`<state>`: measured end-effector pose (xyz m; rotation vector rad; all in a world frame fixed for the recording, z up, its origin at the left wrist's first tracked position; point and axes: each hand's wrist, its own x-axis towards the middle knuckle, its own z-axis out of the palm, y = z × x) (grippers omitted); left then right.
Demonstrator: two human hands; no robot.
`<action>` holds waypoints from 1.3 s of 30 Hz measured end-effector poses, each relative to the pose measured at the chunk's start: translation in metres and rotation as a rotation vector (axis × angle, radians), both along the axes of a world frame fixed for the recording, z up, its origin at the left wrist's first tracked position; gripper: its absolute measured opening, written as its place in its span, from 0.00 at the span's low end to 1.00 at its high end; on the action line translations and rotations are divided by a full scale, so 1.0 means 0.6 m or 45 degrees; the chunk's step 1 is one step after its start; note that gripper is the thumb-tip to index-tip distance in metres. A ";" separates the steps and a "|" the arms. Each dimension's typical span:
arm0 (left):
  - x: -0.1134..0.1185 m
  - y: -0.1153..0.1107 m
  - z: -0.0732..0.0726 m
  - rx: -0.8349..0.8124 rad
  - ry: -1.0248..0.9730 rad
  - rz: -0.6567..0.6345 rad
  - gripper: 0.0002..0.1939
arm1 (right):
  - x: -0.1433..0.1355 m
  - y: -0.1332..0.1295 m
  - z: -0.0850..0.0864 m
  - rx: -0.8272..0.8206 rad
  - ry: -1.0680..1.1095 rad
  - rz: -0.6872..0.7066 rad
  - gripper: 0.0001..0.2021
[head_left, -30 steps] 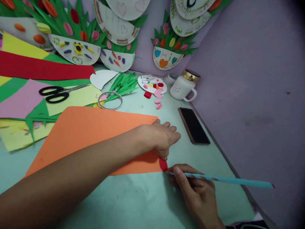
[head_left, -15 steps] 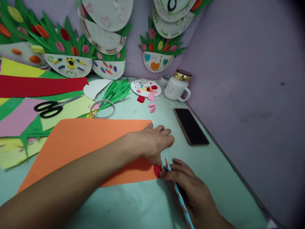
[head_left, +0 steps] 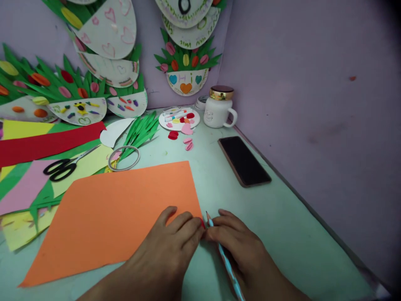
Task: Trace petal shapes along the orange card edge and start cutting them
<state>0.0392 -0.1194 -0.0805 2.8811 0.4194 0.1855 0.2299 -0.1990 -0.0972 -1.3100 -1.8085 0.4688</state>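
A sheet of orange paper (head_left: 131, 209) lies flat on the table. At its lower right corner, my left hand (head_left: 175, 238) has its fingers bent and closed on a small red paper cutout (head_left: 202, 223), mostly hidden under the fingertips. My right hand (head_left: 242, 244) is closed around a light blue pencil (head_left: 226, 263), its sharpened tip pointing up and away from me. The thumb and index finger of that hand meet the left fingertips at the red cutout.
Black-handled scissors (head_left: 61, 168) lie on coloured paper at the left. Beyond the orange sheet are a tape ring (head_left: 123, 159), green paper leaves (head_left: 142, 133), a plate of markers and petals (head_left: 194, 124), a lidded white mug (head_left: 217, 112) and a phone (head_left: 244, 161). Paper-plate crafts (head_left: 188, 81) hang on the wall.
My left hand has drawn back toward me from the orange sheet's right edge, its fingers now closing on the red cutout beside my right hand. The view has shifted, and the pencil stays in my right hand.
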 end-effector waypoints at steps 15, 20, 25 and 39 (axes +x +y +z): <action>-0.009 -0.019 0.016 0.116 0.124 0.077 0.23 | -0.026 -0.013 0.020 -0.332 0.544 -0.583 0.13; -0.013 -0.018 0.017 0.077 0.107 0.085 0.22 | -0.022 -0.013 0.011 -0.365 0.461 -0.494 0.17; -0.012 -0.018 0.020 0.067 0.093 0.086 0.22 | -0.021 -0.015 0.009 -0.406 0.438 -0.443 0.17; -0.013 -0.021 0.015 0.094 0.091 0.095 0.23 | -0.022 -0.011 0.013 -0.446 0.435 -0.375 0.14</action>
